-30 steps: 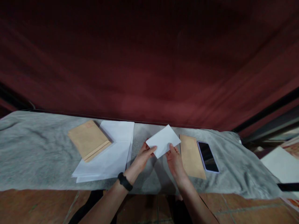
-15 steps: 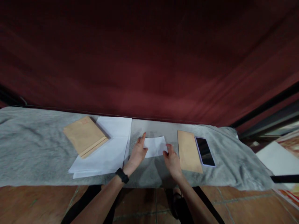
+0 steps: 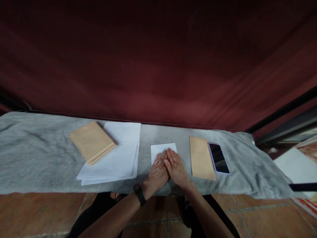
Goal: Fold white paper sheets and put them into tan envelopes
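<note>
A small white folded paper (image 3: 158, 150) lies on the grey cloth (image 3: 158, 132) in front of me. My left hand (image 3: 158, 172) rests flat on it with the fingers stretched forward. Beside it, my right hand (image 3: 175, 167) also lies flat, its fingers out and its thumb side overlapping the left hand. Both palms hide the near part of the paper. To the right of my hands is a single brown envelope (image 3: 201, 158).
A phone (image 3: 219, 158) in a purple case lies right of the envelope. On the left, a stack of brown envelopes (image 3: 91, 142) rests partly on large white sheets (image 3: 119, 158). A dark red curtain (image 3: 158, 82) hangs behind the cloth-covered surface.
My hands have come together from the paper's left and right edges and now lie flat on its near part. The envelopes, sheets and phone stay in place.
</note>
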A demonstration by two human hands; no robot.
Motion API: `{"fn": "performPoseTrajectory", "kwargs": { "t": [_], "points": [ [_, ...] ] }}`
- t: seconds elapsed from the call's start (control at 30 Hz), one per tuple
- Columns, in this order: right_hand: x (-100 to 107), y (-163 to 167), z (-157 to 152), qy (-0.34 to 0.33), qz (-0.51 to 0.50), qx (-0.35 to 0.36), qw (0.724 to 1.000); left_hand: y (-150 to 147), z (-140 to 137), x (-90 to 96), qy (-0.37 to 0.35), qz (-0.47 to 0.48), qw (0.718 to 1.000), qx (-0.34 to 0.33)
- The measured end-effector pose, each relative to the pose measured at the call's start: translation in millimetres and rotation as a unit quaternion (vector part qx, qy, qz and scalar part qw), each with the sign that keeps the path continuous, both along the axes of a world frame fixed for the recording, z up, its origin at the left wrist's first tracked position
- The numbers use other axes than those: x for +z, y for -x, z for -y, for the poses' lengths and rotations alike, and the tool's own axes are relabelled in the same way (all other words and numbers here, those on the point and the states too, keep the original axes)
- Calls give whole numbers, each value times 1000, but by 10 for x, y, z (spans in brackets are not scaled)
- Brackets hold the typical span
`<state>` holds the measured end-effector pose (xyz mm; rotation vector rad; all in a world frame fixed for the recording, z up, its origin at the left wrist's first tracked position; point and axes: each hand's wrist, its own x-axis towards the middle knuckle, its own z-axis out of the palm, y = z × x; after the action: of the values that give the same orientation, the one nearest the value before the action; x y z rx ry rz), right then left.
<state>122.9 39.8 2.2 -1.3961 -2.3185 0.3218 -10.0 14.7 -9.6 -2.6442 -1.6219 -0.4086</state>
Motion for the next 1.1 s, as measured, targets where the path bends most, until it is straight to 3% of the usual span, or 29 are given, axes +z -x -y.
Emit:
{"fn": "performPoseTrajectory", "kwargs": {
  "t": [0.23,0.43,0.7,0.83,0.93,1.1],
  "points": [
    [-120,-139,45,-26,75,-43,996,209,-89,113,26,-3,999,28],
    [-146,-232,51,-27,82,-61,994,357,-81,210,52,-35,998,4],
    [-115,-261,83,-18,84,-78,993,478,-67,237,55,-58,996,26],
    [-30,-177,36,-4,65,-90,994,445,-77,282,39,-50,998,24],
    [17,-58,-38,-2,31,-58,998,336,-117,302,15,-6,1000,17],
    [2,166,-164,-4,16,-28,999,154,-272,167,19,-6,998,61]
  ]
}}
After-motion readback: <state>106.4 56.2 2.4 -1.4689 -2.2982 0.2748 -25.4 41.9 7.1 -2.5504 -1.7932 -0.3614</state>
